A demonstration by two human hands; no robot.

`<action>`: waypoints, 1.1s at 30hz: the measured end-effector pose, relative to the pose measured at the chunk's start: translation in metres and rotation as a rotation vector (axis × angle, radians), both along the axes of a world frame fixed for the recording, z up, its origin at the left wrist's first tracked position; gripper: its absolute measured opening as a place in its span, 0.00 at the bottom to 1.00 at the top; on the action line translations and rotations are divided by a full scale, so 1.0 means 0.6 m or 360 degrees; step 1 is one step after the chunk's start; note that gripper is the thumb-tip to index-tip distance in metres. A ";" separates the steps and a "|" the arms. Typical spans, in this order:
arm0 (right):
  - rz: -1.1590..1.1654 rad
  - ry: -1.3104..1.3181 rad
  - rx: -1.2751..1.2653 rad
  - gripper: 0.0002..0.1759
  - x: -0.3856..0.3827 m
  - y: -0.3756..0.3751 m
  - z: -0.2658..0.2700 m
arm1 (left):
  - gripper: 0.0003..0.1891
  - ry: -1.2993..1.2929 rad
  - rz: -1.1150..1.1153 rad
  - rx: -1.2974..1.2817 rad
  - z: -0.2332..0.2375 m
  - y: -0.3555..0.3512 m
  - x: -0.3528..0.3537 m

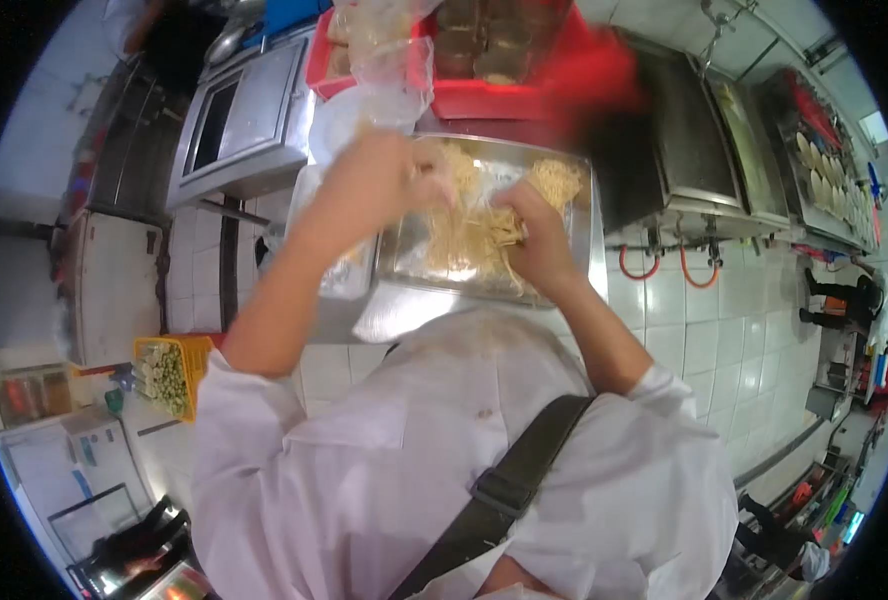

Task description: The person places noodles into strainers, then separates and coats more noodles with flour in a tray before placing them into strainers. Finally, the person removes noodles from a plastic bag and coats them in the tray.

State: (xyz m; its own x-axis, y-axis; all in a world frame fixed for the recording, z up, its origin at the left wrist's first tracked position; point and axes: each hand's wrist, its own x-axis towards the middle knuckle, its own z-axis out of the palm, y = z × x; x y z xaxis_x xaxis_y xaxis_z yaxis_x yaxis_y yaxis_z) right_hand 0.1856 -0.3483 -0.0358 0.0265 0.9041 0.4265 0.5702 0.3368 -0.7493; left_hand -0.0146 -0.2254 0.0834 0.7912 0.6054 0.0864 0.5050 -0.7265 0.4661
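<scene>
A shiny metal tray (574, 245) lies on the counter in front of me, holding a heap of pale yellow noodles (464, 240). My left hand (389, 175) is over the tray's left side, fingers closed on a bunch of noodle strands. My right hand (534, 240) presses into the noodles at the tray's middle, pinching a clump. Strands stretch between both hands. A clear plastic bag (384, 85) stands just beyond my left hand.
A red crate (484, 95) with round containers sits behind the tray. A steel cabinet (249, 115) is at left, a fryer unit (679, 140) at right. A yellow basket (169, 375) stands on the tiled floor. Another person (844, 300) stands far right.
</scene>
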 end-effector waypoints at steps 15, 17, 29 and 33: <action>0.0325 -0.0925 -0.0662 0.10 0.013 0.036 -0.024 | 0.08 -0.0828 -0.0148 -0.0397 0.152 0.002 0.002; 0.0326 -0.1069 -0.0530 0.09 0.017 0.027 0.054 | 0.17 -0.0104 0.0048 -0.0053 0.153 -0.016 0.004; 0.0094 0.0103 0.0426 0.10 0.021 -0.001 0.131 | 0.27 0.0040 -0.0348 -0.0711 -0.312 0.011 0.027; -0.0202 -0.0596 -0.0476 0.17 0.009 -0.022 -0.110 | 0.15 0.0086 -0.0256 -0.0499 -0.082 0.017 -0.002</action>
